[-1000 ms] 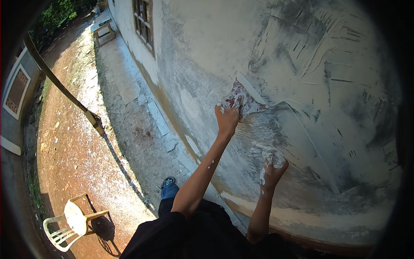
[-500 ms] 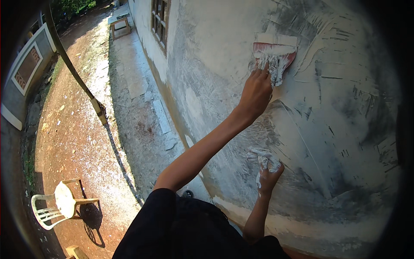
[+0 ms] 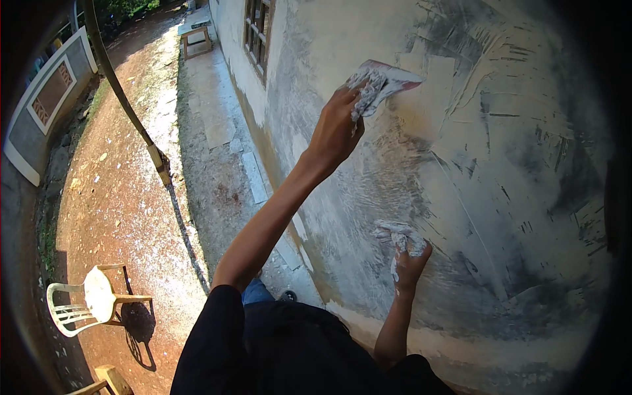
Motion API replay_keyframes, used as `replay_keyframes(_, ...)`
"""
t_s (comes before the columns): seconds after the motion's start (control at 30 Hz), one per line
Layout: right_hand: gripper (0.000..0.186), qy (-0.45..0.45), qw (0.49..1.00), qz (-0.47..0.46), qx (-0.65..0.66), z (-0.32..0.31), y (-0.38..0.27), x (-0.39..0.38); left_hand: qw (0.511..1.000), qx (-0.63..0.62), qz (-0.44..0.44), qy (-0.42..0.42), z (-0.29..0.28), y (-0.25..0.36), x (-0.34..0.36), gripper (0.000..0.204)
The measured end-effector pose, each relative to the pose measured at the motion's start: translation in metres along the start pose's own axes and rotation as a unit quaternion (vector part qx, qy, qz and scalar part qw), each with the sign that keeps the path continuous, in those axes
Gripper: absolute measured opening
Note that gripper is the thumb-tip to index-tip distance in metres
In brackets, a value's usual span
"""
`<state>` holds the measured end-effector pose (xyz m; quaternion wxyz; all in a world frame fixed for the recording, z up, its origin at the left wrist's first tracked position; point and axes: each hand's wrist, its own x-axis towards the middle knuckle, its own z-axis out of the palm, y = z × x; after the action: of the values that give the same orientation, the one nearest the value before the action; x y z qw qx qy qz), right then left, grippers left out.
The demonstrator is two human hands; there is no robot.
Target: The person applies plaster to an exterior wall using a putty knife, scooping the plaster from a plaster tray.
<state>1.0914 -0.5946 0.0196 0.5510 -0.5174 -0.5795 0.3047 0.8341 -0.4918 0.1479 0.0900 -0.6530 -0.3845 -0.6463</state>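
Observation:
My left hand is closed on a putty-smeared scraper, a wide flat blade with some red showing at its edges. It is raised at the upper part of the plastered wall; whether the blade touches the surface I cannot tell. Lower down, my right hand is closed round a second tool, thickly coated in white putty, its exact kind hidden by the coating. White putty also clings to the fingers of both hands. Smooth pale patches and dark scraped streaks cover the wall in front of me.
A barred window is set in the wall farther along. Left of the wall's paved strip stand a leaning pole and a plastic chair on reddish ground. A small wooden table stands at the far end.
My left hand has moved left with the scraper, which has turned from facing upward to pointing right. A pale patch of wall now shows where it was. My right hand stays nearly in place.

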Motion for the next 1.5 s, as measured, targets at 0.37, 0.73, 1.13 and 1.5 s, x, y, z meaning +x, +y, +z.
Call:
replay_keyframes(0.37, 0.045, 0.019, 0.996, 0.082, 0.029, -0.005, -0.001, -0.001, 0.978, 0.014, 0.142, -0.155, 0.055, -0.024, -0.002, 0.049)
replay_keyframes(0.73, 0.044, -0.039, 0.991, 0.075, 0.103, 0.011, -0.014, -0.004, 0.991, -0.004, 0.135, -0.010, 0.019, 0.006, 0.042, 0.041)
replay_keyframes(1.13, 0.039, -0.050, 0.997, 0.063, 0.017, 0.004, 0.014, 0.000, 0.976, 0.031, 0.134, -0.171, 0.066, -0.025, -0.073, 0.032)
replay_keyframes(1.5, 0.033, -0.072, 0.994, 0.081, 0.018, 0.020, -0.024, -0.005, 0.990, 0.002, 0.141, -0.012, 0.043, -0.007, 0.085, 0.038)
